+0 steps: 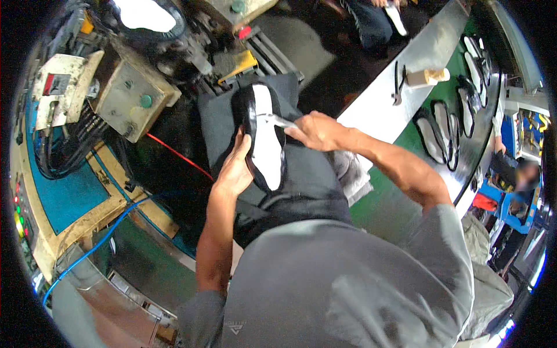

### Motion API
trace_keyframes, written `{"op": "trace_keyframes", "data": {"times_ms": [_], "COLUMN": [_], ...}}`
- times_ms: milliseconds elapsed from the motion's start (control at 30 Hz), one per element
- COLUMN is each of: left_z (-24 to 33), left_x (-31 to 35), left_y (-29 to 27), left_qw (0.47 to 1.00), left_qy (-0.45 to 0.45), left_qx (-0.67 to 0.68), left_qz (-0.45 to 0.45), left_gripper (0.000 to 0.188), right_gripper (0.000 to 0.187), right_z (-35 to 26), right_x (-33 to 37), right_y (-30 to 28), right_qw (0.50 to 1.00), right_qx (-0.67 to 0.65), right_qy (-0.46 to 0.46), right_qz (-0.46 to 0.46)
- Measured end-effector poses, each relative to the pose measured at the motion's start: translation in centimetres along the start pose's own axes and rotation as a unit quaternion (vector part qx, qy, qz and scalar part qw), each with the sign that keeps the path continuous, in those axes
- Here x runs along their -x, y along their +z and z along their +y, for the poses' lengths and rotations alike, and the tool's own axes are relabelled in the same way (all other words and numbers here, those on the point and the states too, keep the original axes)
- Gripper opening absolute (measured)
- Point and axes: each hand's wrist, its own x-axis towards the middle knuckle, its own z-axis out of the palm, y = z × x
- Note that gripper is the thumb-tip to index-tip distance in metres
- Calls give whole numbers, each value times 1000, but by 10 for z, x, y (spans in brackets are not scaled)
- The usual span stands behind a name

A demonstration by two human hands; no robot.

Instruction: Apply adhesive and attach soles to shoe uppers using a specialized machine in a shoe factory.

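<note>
A black shoe upper (252, 110) lies bottom-up across my lap, its white sole side (268, 145) facing me and black edging all around. My left hand (235, 165) grips it by the left edge, with the thumb over the rim. In my closed right hand (316, 131) is a slim grey metal hand tool (281, 120). Its tip meets the white underside near the middle, at a crosswise line. The tool's exact kind is hard to make out. A dark grey cloth (220, 116) spreads under the shoe.
At left stands a machine with a worn control box (136, 98) and a blue hose (104, 236). A metal bench (380, 110) at right bears a dark tool (398, 84) and a pale container (423, 77). Several shoe uppers (432, 136) lie beyond it. Other people work nearby.
</note>
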Motion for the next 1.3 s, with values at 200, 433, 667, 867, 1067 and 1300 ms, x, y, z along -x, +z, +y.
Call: {"op": "trace_keyframes", "data": {"times_ms": [200,433,667,867,1067,1300], "left_z": [-47,-57,-73,-83,-82,-93], "left_x": [-9,32,39,51,42,58], "left_y": [-2,11,-6,-20,-16,-16], "left_qw": [919,956,949,960,960,969], "left_qy": [194,183,219,199,202,183], "left_qx": [-286,-182,-219,-182,-183,-157], "left_qz": [190,138,57,69,71,60], "left_gripper": [71,63,83,102,109,129], "right_gripper": [65,57,41,42,41,42], "right_z": [-8,-2,-61,-67,-75,-74], "right_x": [15,17,29,38,36,60], "right_y": [14,18,13,34,46,60], "right_qw": [997,994,983,999,991,989], "right_qx": [5,-32,-69,42,127,107], "right_qy": [65,77,-77,-28,-2,-102], "right_qz": [-39,-65,153,14,-46,-23]}}
